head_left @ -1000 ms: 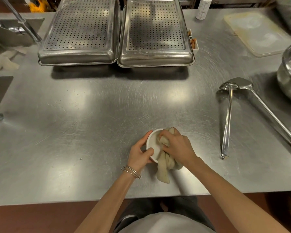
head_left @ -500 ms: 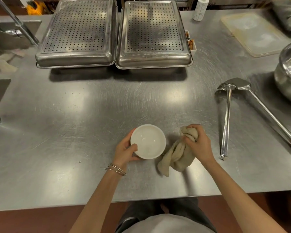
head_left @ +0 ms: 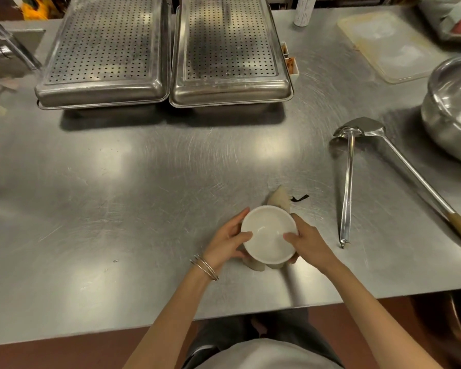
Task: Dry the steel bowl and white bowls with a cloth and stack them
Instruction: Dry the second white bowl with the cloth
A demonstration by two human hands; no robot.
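A small white bowl (head_left: 268, 234) is held upright between both hands, near the front of the steel counter (head_left: 133, 187). My left hand (head_left: 228, 242) grips its left rim. My right hand (head_left: 308, 243) grips its right rim. The beige cloth (head_left: 278, 199) lies under the bowl, with one corner showing behind it and folds showing below it. A large steel bowl (head_left: 453, 107) with something white inside it sits at the right edge of the view.
Two perforated steel pans (head_left: 101, 49) (head_left: 229, 49) stand at the back. A ladle (head_left: 347, 182) and a long-handled spatula (head_left: 410, 174) lie to the right. A cutting board (head_left: 389, 43) is at back right, a sink faucet (head_left: 8, 41) at back left.
My right hand has stopped wiping inside the bowl and drawn the cloth out. The cloth is now beneath the bowl, and both hands grip the rim.
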